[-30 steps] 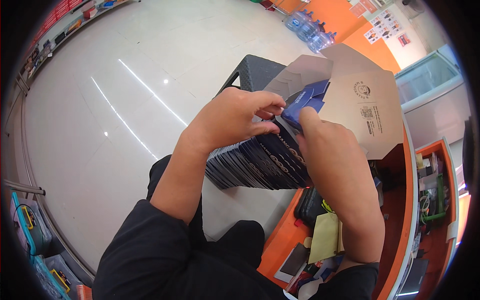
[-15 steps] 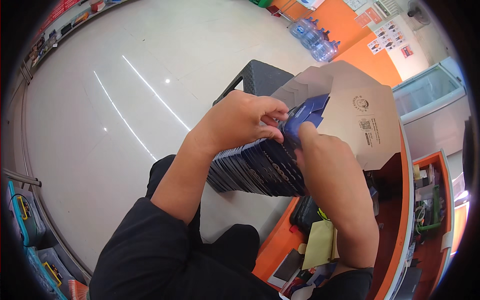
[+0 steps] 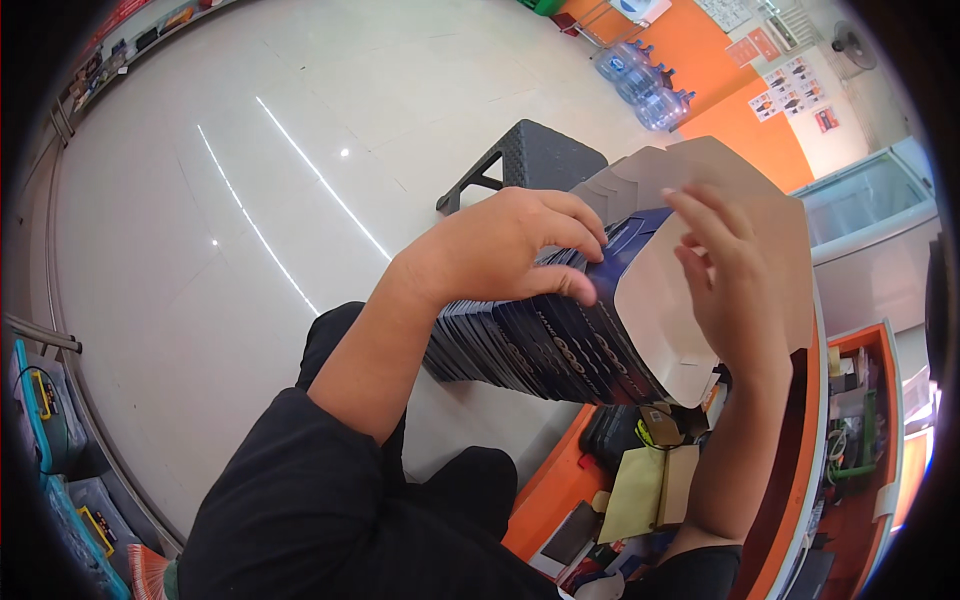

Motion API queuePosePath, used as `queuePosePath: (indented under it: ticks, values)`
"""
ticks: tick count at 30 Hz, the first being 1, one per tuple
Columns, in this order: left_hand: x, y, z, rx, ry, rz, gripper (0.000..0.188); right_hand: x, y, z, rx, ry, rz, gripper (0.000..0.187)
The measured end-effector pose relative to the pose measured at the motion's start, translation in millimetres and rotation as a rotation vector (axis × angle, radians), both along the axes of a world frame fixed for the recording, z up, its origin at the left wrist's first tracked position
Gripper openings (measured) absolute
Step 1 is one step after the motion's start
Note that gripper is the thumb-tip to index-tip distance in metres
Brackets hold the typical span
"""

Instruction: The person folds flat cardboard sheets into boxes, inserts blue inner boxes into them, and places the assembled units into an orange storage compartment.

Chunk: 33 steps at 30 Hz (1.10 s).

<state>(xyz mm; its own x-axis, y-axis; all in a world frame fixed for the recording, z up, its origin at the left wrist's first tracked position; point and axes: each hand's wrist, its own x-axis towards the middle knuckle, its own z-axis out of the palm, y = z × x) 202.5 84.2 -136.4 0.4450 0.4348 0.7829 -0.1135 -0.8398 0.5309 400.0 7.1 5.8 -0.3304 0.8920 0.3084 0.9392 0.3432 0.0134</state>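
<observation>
A long stack of nested dark blue cardboard food boxes (image 3: 520, 345) lies on its side in front of me, pale printing along its outer walls. The end box (image 3: 655, 310) turns its plain beige inside to the right, and beige lids fan out behind it. My left hand (image 3: 515, 245) is closed over the stack's upper side, thumb and fingers at the end box's blue edge. Just off the open end, my right hand (image 3: 725, 265) is raised with fingers apart, slightly blurred and holding nothing. What supports the stack is mostly hidden.
Beyond the stack stands a black plastic stool (image 3: 555, 150). Below right, an open orange drawer (image 3: 550, 480) holds yellow paper (image 3: 635, 495) and assorted items. Large water bottles (image 3: 650, 90) stand by the orange wall; a glass-topped freezer (image 3: 870, 210) is at right.
My right hand has left the end box, moving up and right, and its fingers have opened. The end box's blue flap has gone from folded inward to standing straighter. My left hand remains on the stack.
</observation>
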Motion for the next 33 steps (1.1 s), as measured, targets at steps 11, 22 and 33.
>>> queuePosePath:
  ticks: [11,22,33]
  values:
    - [31,18,11,-0.648,-0.013,-0.071,0.043,17,29,-23,0.109,-0.073,0.156,0.021]
    - [40,10,38,-0.714,0.122,0.105,0.042,18,26,-19,0.095,-0.057,0.151,0.024]
    - [42,5,44,-0.684,0.115,0.25,0.029,11,30,-14,-0.045,-0.018,0.131,0.021]
